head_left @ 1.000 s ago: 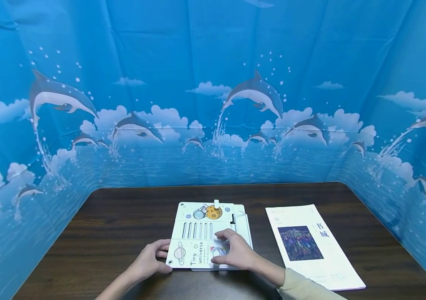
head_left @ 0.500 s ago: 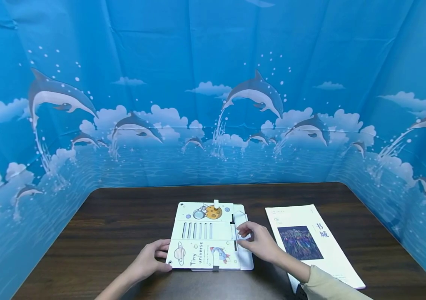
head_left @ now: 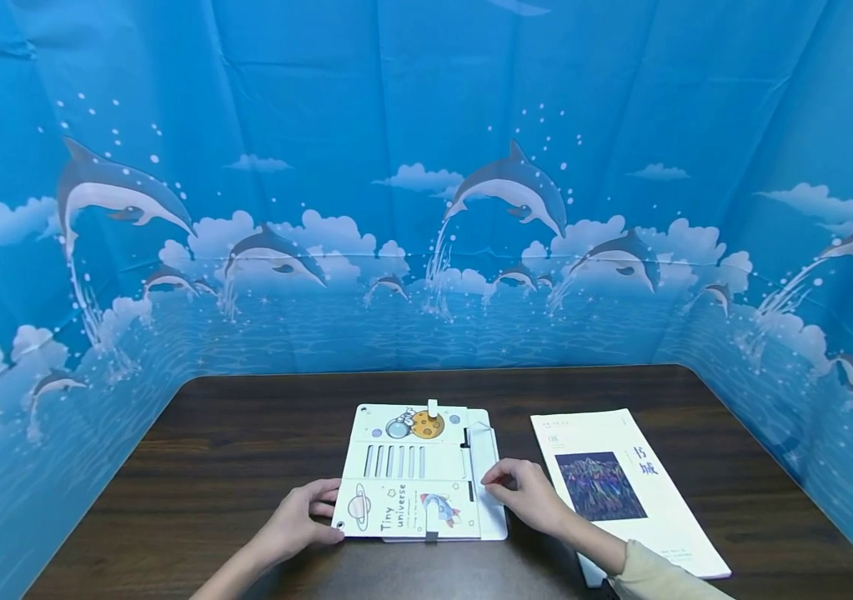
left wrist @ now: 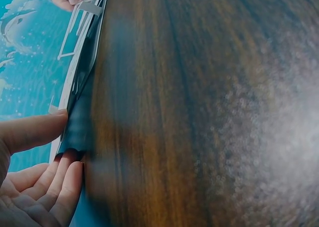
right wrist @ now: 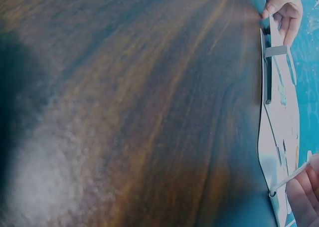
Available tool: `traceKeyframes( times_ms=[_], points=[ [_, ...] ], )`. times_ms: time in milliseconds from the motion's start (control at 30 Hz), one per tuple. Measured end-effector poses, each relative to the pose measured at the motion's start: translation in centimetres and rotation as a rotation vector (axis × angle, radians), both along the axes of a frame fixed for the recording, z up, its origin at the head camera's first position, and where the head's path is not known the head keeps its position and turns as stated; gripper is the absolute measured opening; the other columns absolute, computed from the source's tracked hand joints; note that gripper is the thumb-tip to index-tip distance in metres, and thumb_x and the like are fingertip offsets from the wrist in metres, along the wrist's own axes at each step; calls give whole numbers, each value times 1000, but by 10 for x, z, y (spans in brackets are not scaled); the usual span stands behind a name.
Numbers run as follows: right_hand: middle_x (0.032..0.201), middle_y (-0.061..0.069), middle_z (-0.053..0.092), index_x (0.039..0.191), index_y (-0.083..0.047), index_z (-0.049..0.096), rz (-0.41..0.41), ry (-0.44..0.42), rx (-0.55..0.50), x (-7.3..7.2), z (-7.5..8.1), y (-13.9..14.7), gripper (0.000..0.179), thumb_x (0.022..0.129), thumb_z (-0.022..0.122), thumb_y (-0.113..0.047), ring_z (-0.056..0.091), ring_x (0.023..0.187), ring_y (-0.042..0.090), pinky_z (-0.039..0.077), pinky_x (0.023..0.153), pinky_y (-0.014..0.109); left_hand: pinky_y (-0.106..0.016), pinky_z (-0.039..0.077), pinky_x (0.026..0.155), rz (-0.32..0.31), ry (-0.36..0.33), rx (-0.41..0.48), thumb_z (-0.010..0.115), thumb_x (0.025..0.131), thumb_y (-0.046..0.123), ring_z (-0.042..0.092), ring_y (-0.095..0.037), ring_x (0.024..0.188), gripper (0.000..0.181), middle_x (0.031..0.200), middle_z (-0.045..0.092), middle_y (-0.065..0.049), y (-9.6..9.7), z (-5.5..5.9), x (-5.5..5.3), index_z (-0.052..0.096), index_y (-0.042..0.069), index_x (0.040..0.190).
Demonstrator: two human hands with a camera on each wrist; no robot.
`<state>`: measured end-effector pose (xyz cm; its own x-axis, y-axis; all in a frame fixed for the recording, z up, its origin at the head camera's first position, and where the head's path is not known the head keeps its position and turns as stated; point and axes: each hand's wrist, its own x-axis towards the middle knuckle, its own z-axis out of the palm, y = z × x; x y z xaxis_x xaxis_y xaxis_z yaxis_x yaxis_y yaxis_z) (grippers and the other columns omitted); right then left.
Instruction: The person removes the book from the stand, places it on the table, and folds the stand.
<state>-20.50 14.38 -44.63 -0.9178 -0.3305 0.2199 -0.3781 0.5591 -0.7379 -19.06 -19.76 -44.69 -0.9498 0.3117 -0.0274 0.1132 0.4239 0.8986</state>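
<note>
A white folding book stand [head_left: 388, 460] printed with an astronaut, planets and "Tiny universe" lies on the table. My left hand [head_left: 300, 518] grips its near left corner, the thumb [left wrist: 35, 129] on one face and the fingers [left wrist: 62, 184] at the other. At the stand's right edge, my right hand [head_left: 531, 497] pinches a thin white wire bar [right wrist: 289, 179]. This bar slants out from the stand's side in the right wrist view. A grey clip [right wrist: 275, 51] shows on the near edge, and a white clip [head_left: 433, 408] on the far edge.
To the right lies a white magazine [head_left: 669, 512] with a dark picture on its cover; the right forearm passes over its near left part. The dark wooden table [head_left: 246, 442] ends at a blue dolphin-print curtain [head_left: 366, 167].
My right hand has moved right from over the rocket picture to the stand's right edge, its thumb and fingers drawing together. The left hand and the stand have stayed in place.
</note>
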Motion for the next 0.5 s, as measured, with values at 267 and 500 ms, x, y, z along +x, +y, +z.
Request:
traceKeyframes(
  times_ms=[267, 500],
  points=[
    [82, 3, 65, 80, -3, 68, 4, -6, 20, -3, -1, 1, 8, 82, 61, 0, 56, 68, 8, 47, 57, 19, -23, 51, 65, -6, 17, 9, 77, 59, -7, 61, -25, 84, 70, 104, 59, -23, 0, -1, 0, 43, -19, 119],
    [82, 3, 65, 80, -2, 68, 33, -10, 12, -4, -1, 1, 9, 82, 60, 2, 56, 68, 7, 47, 58, 20, -23, 50, 64, 4, 18, 15, 77, 59, -7, 61, -24, 83, 70, 104, 60, -22, -1, -2, 1, 43, -19, 120]
  ],
)
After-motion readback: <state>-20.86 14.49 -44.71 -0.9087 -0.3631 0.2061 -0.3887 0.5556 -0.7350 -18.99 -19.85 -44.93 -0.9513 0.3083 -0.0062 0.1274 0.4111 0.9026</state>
